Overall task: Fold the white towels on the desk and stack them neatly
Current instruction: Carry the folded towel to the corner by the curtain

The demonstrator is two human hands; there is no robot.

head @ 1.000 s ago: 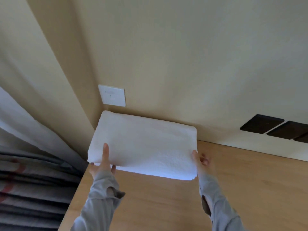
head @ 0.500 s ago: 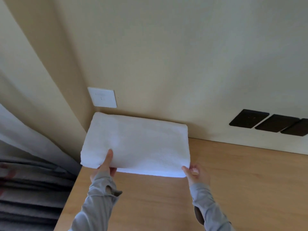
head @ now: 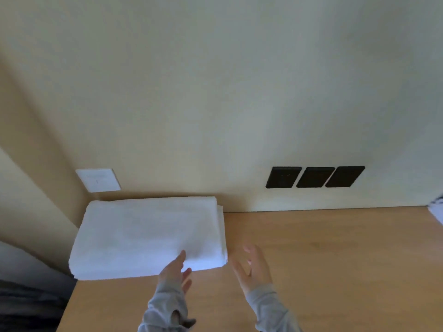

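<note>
Two open hands at the folded white towels.
Left hand, fingers straight, touches their near edge; right hand, fingers spread, holds nothing at their 4 o'clock corner. Towels lie in the desk's 10 o'clock corner, long axis 9-to-3, layered edges facing 3.

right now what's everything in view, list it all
towels: one folded stack, number unclear, white, desk's far left corner against the wall
desk: one, light wood, fills the lower view
switch: one, white, on the wall above the towels
plates: three, black, in a row on the wall at right
wall: cream, behind the desk
fabric: dark grey, left of the desk
item: white, cut off at the right edge
left hand: open, fingertips at the towels' near edge
right hand: open, above the desk
sleeves: two, grey
</note>
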